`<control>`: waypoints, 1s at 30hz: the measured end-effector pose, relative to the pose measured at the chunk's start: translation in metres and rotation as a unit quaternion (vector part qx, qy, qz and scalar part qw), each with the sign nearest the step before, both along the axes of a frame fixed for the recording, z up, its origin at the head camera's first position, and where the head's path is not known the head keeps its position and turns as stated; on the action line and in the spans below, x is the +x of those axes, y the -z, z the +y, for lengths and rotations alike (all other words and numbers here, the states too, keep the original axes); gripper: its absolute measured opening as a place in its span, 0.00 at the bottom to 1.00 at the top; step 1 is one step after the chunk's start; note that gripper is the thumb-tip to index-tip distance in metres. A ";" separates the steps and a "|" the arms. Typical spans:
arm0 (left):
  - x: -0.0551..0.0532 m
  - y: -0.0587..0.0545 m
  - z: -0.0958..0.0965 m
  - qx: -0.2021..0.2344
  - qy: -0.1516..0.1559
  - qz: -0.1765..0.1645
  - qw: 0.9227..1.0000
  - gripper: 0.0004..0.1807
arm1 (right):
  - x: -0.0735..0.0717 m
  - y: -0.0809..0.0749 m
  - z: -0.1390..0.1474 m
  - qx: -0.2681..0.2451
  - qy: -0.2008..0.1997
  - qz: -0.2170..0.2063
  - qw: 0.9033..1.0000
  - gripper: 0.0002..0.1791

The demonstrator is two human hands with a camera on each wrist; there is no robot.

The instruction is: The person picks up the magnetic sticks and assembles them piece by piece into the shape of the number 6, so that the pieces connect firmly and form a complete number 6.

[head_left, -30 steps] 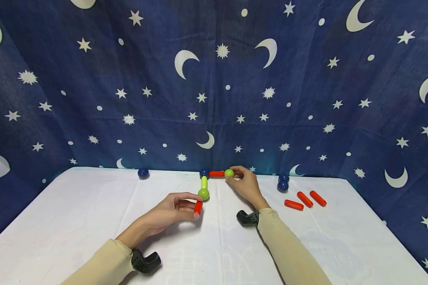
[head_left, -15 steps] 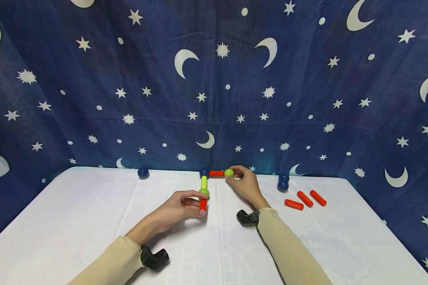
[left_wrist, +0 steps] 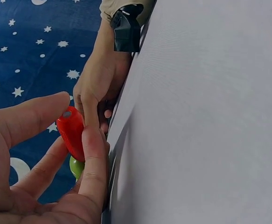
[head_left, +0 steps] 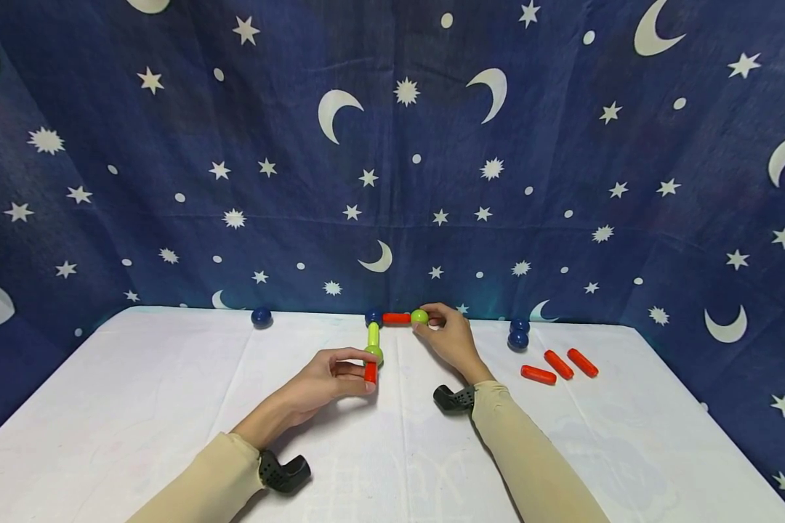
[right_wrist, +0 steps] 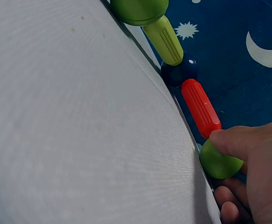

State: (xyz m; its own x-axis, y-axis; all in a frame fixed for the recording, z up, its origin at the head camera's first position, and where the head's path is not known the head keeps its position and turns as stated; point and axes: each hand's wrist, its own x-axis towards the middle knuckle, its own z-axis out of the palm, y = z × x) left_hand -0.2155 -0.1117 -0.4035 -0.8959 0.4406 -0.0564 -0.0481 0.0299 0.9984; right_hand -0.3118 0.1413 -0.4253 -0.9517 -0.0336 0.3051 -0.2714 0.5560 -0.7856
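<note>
My left hand (head_left: 327, 378) pinches a red rod (head_left: 371, 373) between thumb and fingers; a grey spot shows at its end in the left wrist view. The rod's far end is right at a green ball (head_left: 375, 354). From that ball a yellow-green rod (head_left: 373, 334) runs back to a dark blue ball (head_left: 373, 317). A second red rod (right_wrist: 201, 107) joins the blue ball to another green ball (right_wrist: 219, 161), which my right hand (head_left: 451, 338) grips with thumb and fingers. Together these pieces form a bent chain.
Two dark blue balls (head_left: 518, 340) sit close together at the right, with three loose red rods (head_left: 559, 365) in front of them. A single blue ball (head_left: 261, 317) lies at the back left. A star-patterned curtain (head_left: 392, 145) hangs behind the white table (head_left: 137, 392).
My left hand has moved slightly right and back, bringing the red rod up against the near green ball. The right hand keeps its grip in the same place.
</note>
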 end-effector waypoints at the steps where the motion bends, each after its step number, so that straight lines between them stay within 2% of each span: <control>1: 0.000 0.000 0.000 0.002 0.001 0.000 1.000 0.29 | 0.000 0.000 0.000 -0.001 -0.001 0.000 1.000 0.20; 11: 0.002 -0.001 -0.001 0.016 0.007 -0.003 1.000 0.29 | -0.001 0.001 -0.001 -0.005 -0.002 -0.003 1.000 0.20; 25: -0.002 -0.010 -0.016 -0.004 0.020 -0.018 1.000 0.31 | -0.001 0.001 -0.002 0.000 0.004 -0.009 1.000 0.20; 30: -0.007 -0.013 -0.028 -0.032 -0.003 -0.003 0.999 0.33 | -0.001 0.001 -0.001 0.001 0.005 -0.008 1.000 0.20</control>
State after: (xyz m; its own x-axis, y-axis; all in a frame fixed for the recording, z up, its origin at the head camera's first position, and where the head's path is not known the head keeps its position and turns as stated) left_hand -0.2223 -0.1397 -0.3909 -0.8983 0.4301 -0.0899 -0.0550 0.0930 0.9941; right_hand -0.3132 0.1405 -0.4266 -0.9567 -0.0239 0.2903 -0.2531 0.5609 -0.7882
